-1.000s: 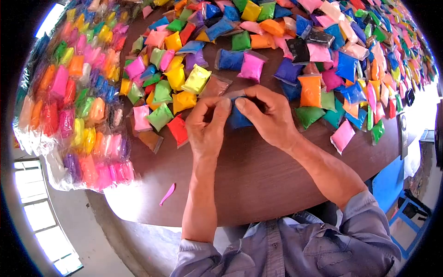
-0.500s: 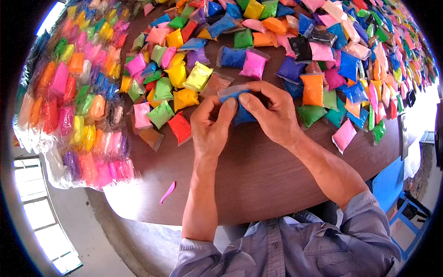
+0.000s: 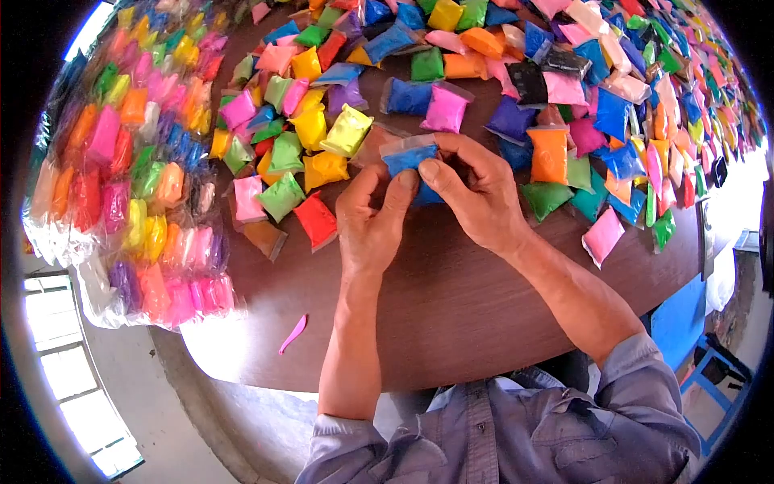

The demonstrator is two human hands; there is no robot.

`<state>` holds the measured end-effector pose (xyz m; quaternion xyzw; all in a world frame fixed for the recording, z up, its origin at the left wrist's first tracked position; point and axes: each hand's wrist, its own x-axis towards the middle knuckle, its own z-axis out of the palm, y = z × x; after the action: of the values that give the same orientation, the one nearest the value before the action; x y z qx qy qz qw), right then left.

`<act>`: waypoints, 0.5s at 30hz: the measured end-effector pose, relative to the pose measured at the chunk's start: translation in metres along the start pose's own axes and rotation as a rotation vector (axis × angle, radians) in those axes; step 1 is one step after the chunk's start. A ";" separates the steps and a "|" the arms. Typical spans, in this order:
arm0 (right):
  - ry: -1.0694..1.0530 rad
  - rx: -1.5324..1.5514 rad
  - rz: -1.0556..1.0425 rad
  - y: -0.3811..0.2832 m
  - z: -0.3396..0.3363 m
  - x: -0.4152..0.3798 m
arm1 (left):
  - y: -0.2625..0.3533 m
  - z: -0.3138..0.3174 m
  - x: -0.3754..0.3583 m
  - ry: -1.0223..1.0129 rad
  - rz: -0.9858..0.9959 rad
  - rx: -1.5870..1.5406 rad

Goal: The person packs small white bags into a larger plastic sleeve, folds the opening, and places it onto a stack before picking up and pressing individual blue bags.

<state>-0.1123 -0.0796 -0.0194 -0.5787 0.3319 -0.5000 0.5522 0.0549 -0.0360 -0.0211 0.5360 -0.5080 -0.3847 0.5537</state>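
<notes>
Between my two hands is a small clear plastic packet of blue modelling clay (image 3: 410, 158), its see-through top edge facing away from me. My left hand (image 3: 372, 211) grips its left side, thumb on the near face. On the right side, my right hand (image 3: 477, 192) pinches it with thumb and fingers. Part of the blue packet is hidden behind the thumbs. Just beyond my hands lie a pink packet (image 3: 445, 108) and a brown packet (image 3: 379, 143). A red packet (image 3: 315, 221) rests left of my left hand.
Many coloured packets cover the far side of the brown table (image 3: 451, 323). Clear bags of coloured packets (image 3: 153, 210) are heaped at the left. A pink plastic clay knife (image 3: 293, 334) lies near the front edge. A blue frame (image 3: 717, 387) stands at the lower right.
The blue packet has tilted, so more of its blue face and clear top edge shows above my thumbs. Both hands have barely shifted and keep their hold.
</notes>
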 end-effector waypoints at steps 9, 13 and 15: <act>0.060 0.095 0.041 0.007 -0.003 0.001 | 0.009 0.003 -0.002 -0.080 -0.100 -0.030; 0.066 0.188 0.055 0.004 0.004 0.001 | 0.010 -0.002 -0.002 -0.054 -0.228 -0.012; 0.059 0.128 0.083 -0.001 -0.001 0.000 | 0.006 -0.002 -0.002 -0.043 -0.183 -0.060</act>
<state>-0.1137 -0.0798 -0.0189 -0.5129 0.3392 -0.5136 0.5983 0.0556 -0.0332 -0.0155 0.5547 -0.4570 -0.4603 0.5211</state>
